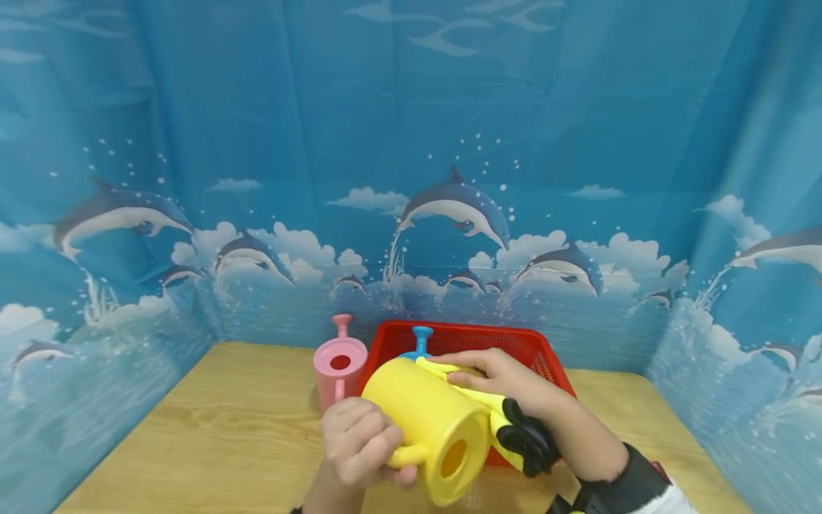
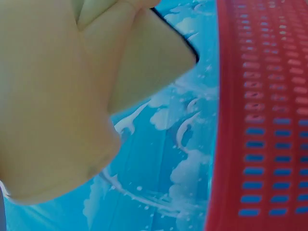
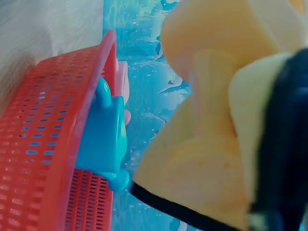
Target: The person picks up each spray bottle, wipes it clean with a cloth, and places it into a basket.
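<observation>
A yellow watering can (image 1: 427, 407) is held up tilted in front of the red basket, its opening facing down toward me. My left hand (image 1: 359, 437) grips it by its handle, with the fingers curled round. On the can's right side lies a yellow cloth with black edging (image 1: 510, 455), which my right hand (image 1: 510, 378) holds against the can with its fingers over the cloth. The left wrist view shows the can's body (image 2: 48, 125) large and close. From the right wrist, the cloth's dark edge (image 3: 178, 207) stands out below the can.
A red perforated basket (image 1: 546, 357) stands behind the hands with a blue watering can (image 3: 101, 139) inside it. To its left a pink watering can (image 1: 340, 357) stands upright on the wooden table (image 1: 212, 428). A blue dolphin-print curtain (image 1: 359, 128) encloses the back and sides.
</observation>
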### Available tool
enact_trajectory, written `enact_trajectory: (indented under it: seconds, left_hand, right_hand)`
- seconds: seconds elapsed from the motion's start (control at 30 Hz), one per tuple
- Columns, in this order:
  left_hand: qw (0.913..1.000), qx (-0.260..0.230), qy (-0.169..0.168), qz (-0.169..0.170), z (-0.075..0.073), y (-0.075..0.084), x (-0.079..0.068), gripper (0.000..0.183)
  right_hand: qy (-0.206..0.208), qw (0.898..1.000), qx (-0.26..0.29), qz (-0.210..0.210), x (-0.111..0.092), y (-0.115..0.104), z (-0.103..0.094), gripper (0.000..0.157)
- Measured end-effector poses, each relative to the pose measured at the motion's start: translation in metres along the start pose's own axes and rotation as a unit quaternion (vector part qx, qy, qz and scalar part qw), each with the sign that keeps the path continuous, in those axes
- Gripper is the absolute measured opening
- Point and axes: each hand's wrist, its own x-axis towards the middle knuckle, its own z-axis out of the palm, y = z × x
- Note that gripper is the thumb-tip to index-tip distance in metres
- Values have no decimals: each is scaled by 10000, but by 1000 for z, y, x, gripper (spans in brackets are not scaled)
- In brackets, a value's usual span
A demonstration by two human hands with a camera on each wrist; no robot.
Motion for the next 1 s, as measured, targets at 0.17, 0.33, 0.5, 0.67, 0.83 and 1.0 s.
enact_trajectory:
  seconds: [0.17,0.33,0.5,0.67,0.83,1.0]
  left_hand:
    - [9997,-19,237,-57,-3,-7,0,47]
    - [9993,-22,345,-143,-4,-10,-3,47]
    - [9990,50,416,-177,-5,-10,-8,48]
    - [9992,126,283,-245,-9,-9,-6,48]
    - [9992,22,376,-140,-7,-10,-2,48]
    - [9978,-69,625,-231,-2,-7,-1,48]
  right_hand:
    - [-3,9982,-604,-54,-12,1,2,34]
    - [18,9919,-1249,-242,-23,2,7,31]
    - [229,9767,-1985,-785,-32,0,13,28]
    - [177,9627,-2602,-717,-41,-2,11,35]
    - [59,9611,-2686,-637,-48,2,3,33]
    - [6,9738,-2055,-971,-43,3,2,30]
